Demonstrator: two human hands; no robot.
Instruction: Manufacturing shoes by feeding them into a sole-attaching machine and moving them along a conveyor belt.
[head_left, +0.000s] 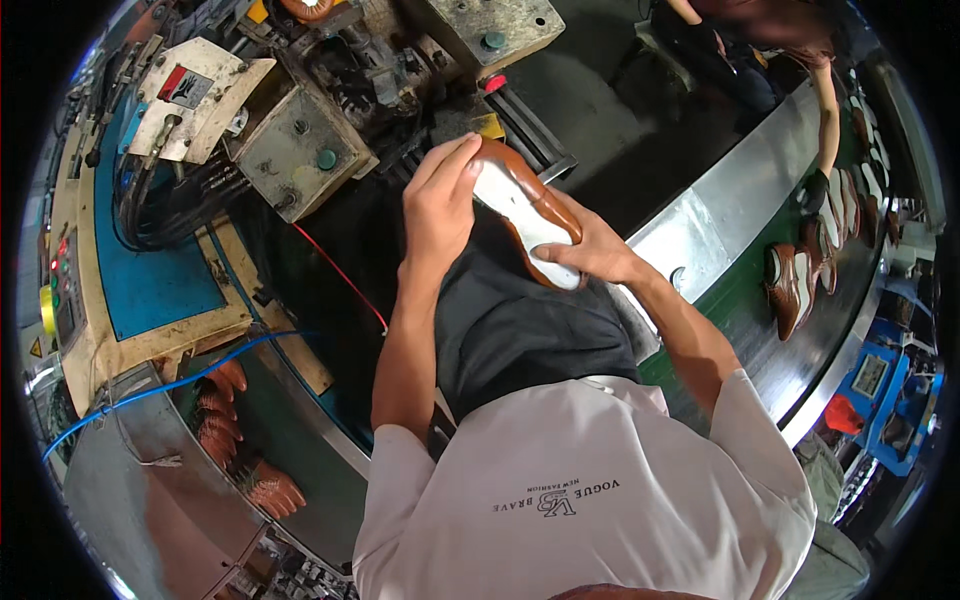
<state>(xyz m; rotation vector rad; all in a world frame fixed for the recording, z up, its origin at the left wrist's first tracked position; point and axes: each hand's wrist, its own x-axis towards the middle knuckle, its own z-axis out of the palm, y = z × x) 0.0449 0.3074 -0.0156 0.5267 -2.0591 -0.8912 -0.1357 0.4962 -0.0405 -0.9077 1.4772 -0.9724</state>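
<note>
A brown shoe upper with a white underside (513,205) is tilted in front of me over my lap, its bottom turned up toward me. My left hand (438,208) is closed on its far left end, with the fingers bent over the edge. Around the near end wraps my right hand (592,246), its thumb pressed on the white bottom and its fingers along the brown side. Part of the upper is hidden beneath the hands and the bottom. Just beyond the shoe stands a grimy machine (375,80).
On the right, a belt with a metal edge (715,225) carries several brown shoes (790,285). Another person's dark-gloved hand (815,190) touches shoes there. Left are a control box (300,150), a blue hose (180,385) and a lower shelf with brown uppers (270,488).
</note>
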